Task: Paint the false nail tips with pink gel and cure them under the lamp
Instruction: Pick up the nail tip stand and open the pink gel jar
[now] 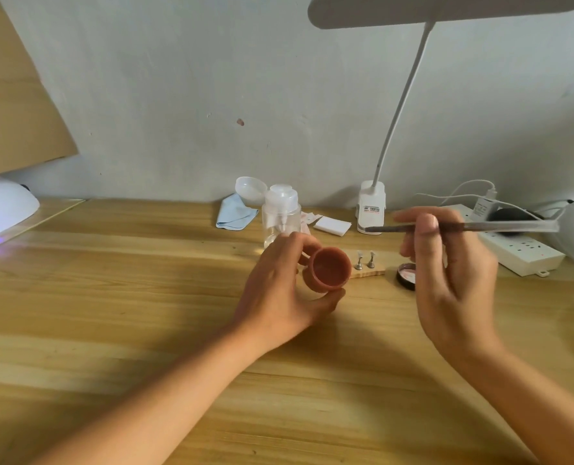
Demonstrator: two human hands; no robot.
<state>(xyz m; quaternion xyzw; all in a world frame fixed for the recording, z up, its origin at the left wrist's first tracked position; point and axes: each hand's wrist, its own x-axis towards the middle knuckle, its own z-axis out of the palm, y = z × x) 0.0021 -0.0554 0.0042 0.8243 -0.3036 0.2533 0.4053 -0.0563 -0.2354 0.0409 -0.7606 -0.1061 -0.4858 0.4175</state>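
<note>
The pink gel pot [329, 268] sits tilted in your left hand [278, 290], thumb below and fingers curled behind it, its open mouth facing you. Your right hand [453, 270] pinches the brush [463, 226] between thumb and fingertips. The brush's long axis runs crosswise, bristle end pointing toward the left hand, above and right of the pot's mouth. The dip, I judge, is a short drop down and leftward. Two false nail tips [365, 260] stand upright on a wooden strip [377, 271] just beyond the pot, between your hands. What looks like the lid [406, 278] lies beside your right hand. The desk [144, 297] is pale wood. The curing lamp [3, 204] glows well off to the left of your left hand.
</note>
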